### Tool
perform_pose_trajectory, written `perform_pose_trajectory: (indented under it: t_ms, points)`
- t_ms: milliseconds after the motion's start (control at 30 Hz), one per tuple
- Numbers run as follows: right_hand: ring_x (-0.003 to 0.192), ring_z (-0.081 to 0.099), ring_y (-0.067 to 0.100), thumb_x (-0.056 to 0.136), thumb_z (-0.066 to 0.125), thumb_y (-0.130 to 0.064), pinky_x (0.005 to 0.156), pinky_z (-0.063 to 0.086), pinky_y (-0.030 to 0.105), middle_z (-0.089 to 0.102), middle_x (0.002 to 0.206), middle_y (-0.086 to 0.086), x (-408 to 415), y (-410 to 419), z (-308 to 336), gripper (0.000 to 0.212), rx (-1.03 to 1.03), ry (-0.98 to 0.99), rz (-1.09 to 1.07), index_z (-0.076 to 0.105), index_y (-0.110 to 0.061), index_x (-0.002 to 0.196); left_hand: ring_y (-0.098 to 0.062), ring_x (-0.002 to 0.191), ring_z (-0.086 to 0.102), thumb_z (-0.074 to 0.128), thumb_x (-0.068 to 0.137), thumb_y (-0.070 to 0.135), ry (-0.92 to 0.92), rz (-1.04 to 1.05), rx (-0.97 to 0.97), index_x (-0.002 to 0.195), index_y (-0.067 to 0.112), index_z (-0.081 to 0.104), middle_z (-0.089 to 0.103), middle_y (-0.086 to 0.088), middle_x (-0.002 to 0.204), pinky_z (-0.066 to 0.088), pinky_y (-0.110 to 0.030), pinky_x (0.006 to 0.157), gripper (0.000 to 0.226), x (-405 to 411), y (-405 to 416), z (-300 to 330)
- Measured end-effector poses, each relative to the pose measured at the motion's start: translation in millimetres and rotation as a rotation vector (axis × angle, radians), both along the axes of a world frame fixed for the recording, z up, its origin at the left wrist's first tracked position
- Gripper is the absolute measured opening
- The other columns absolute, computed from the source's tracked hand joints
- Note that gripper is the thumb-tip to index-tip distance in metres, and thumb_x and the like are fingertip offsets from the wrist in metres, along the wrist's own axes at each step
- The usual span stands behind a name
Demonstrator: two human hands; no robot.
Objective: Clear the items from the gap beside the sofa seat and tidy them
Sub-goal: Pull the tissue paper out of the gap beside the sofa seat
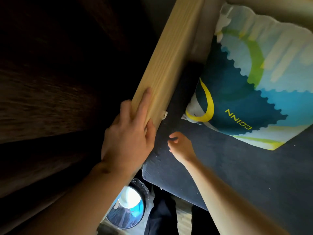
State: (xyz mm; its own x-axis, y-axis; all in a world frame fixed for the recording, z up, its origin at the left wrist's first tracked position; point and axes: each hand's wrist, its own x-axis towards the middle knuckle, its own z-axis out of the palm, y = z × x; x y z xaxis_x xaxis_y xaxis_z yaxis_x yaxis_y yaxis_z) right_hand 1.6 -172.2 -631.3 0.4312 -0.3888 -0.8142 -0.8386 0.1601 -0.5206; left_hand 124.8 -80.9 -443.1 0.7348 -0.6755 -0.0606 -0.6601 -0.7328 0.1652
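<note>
The left hand [127, 133] lies flat on the pale pine-wood armrest rail [167, 65], fingers straight and slightly spread over its top, thumb tucked at the inner edge, seemingly to brace the body while reaching. The right hand [179, 146] hovers over the dark navy fabric seat cushion [237, 175], fingers loosely curled towards the thumb; whether they pinch anything I cannot tell. A small crumpled whitish scrap [164, 115] sits wedged in the gap against the rail, just beyond the right fingertips and beside the left thumb. Below the left wrist stands a plastic-lined waste bin [128, 207], probably its destination.
</note>
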Motion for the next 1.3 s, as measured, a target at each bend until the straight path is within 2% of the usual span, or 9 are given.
perform_pose_trajectory:
  t_ms: [167,400,633,767,1000,1067,1167,1233,1300]
  points:
    - [0.100,0.068,0.038,0.088,0.056,-0.022,0.087,0.055,0.048,0.074,0.107,0.018,49,-3,-37,0.063,-0.080,-0.031,0.060,0.039,-0.032,0.148,-0.034,0.076,0.056,0.056,0.090,0.033,-0.002,0.014,0.024,0.157,0.023,0.031,0.051,-0.016,0.109,0.043,-0.033,0.044,0.072,0,2,-3]
    - [0.100,0.066,0.044,0.096,0.050,-0.024,0.079,0.056,0.048,0.072,0.109,0.018,75,-5,-62,0.059,-0.400,-0.035,0.292,0.034,-0.029,0.152,-0.034,0.080,0.059,0.056,0.091,0.033,0.036,0.045,-0.021,0.156,0.027,0.031,0.051,-0.013,0.111,0.048,-0.036,0.047,0.070,-1,3,-6]
    - [0.099,0.070,0.040,0.100,0.050,-0.025,0.073,0.053,0.042,0.072,0.109,0.016,87,-23,-75,0.030,-0.507,0.035,0.506,0.052,-0.015,0.128,-0.033,0.079,0.059,0.055,0.087,0.036,0.060,0.048,-0.032,0.157,0.029,0.028,0.048,-0.010,0.115,0.047,-0.034,0.048,0.075,0,3,-8]
    - [0.097,0.070,0.038,0.103,0.045,-0.021,0.072,0.054,0.042,0.072,0.107,0.015,88,-31,-74,0.021,-0.566,0.048,0.570,0.057,-0.012,0.117,-0.029,0.076,0.056,0.055,0.086,0.037,0.069,0.049,-0.035,0.158,0.031,0.027,0.048,-0.007,0.115,0.035,-0.026,0.054,0.077,0,4,-9]
    - [0.100,0.070,0.036,0.099,0.052,-0.015,0.077,0.055,0.041,0.073,0.111,0.014,95,-34,-73,0.017,-0.578,0.038,0.649,0.066,-0.011,0.108,-0.035,0.075,0.061,0.058,0.084,0.034,0.094,0.055,-0.026,0.155,0.030,0.031,0.049,-0.009,0.117,0.050,-0.036,0.048,0.076,0,0,-3]
    - [0.097,0.070,0.038,0.097,0.056,-0.023,0.075,0.056,0.041,0.074,0.106,0.015,90,-38,-75,0.019,-0.530,-0.036,0.594,0.069,-0.011,0.104,-0.035,0.076,0.062,0.058,0.085,0.032,0.097,0.048,-0.026,0.155,0.029,0.031,0.049,-0.011,0.117,0.050,-0.037,0.049,0.075,1,-1,-2]
    - [0.086,0.069,0.039,0.092,0.058,-0.024,0.069,0.055,0.045,0.074,0.089,0.017,64,-39,-69,0.018,-0.376,-0.175,0.320,0.070,-0.010,0.093,-0.039,0.077,0.062,0.058,0.087,0.029,0.092,0.043,-0.029,0.154,0.027,0.031,0.051,-0.015,0.117,0.051,-0.040,0.052,0.072,-1,-3,2]
    - [0.071,0.069,0.033,0.091,0.060,-0.023,0.065,0.055,0.052,0.071,0.075,0.015,40,-35,-57,0.016,-0.279,-0.221,0.079,0.068,-0.010,0.087,-0.043,0.079,0.062,0.062,0.089,0.024,0.076,0.038,-0.028,0.155,0.025,0.032,0.051,-0.018,0.118,0.052,-0.043,0.054,0.072,0,-4,4]
    - [0.059,0.064,0.021,0.091,0.064,-0.029,0.060,0.057,0.047,0.068,0.070,0.014,12,-28,-39,0.018,-0.174,-0.235,-0.122,0.068,-0.014,0.083,-0.046,0.081,0.061,0.066,0.087,0.023,0.072,0.037,-0.022,0.155,0.023,0.032,0.051,-0.021,0.120,0.052,-0.047,0.057,0.075,0,-3,4]
